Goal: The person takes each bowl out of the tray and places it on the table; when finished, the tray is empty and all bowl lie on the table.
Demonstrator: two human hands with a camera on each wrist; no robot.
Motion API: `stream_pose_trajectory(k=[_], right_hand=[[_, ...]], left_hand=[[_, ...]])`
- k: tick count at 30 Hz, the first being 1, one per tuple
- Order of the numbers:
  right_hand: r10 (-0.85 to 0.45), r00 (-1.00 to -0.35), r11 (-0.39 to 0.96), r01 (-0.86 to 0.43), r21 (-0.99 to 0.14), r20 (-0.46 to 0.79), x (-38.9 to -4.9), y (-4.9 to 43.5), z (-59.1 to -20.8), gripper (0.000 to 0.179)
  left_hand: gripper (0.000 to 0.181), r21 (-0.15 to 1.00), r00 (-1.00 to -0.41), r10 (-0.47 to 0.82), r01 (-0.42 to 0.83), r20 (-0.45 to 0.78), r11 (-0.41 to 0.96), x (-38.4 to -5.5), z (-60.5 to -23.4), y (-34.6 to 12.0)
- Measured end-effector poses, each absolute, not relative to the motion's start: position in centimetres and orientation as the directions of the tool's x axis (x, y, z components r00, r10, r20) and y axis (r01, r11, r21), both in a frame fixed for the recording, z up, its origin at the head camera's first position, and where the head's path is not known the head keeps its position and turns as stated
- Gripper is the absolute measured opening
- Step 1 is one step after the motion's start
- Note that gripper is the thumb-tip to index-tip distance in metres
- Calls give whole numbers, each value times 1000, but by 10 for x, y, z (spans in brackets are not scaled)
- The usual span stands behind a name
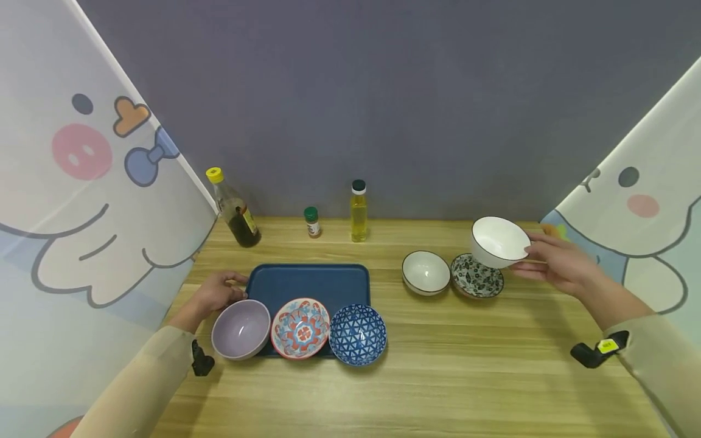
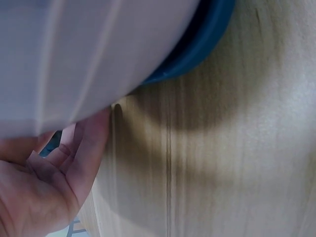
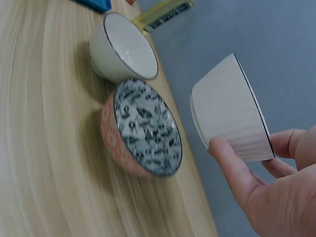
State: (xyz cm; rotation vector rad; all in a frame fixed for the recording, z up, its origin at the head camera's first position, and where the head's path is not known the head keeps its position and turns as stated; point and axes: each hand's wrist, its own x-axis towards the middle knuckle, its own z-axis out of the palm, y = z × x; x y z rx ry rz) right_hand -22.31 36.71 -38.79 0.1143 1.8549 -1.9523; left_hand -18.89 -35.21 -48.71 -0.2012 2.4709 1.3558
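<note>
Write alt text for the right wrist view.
The right hand grips a white bowl with a dark rim, raised off a wood-grain table. On the table sit a patterned bowl, reddish outside, and a dark-rimmed cream bowl; part of a blue tray shows at the top edge.

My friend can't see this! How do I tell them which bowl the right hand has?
Find the wooden table and look toward its far right corner. There the right hand holds up a white bowl with a thin dark rim, near a black-and-white patterned bowl. Another white bowl sits close by, but only this one is in the air.
</note>
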Motion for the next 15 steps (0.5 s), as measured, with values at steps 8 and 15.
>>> stream_pose_trajectory(k=[8,15], right_hand=[[-211,-900,-75,404,-912,-382,-209,401,-400,83],[-225,-906,-170,399,-901,-359,-198,426,-420,80]], left_hand=[[45,798,-936,29,-283,-351,532,-189,-485,-351],[45,796,-937,19,-286,-350,533,-188,-485,-350]])
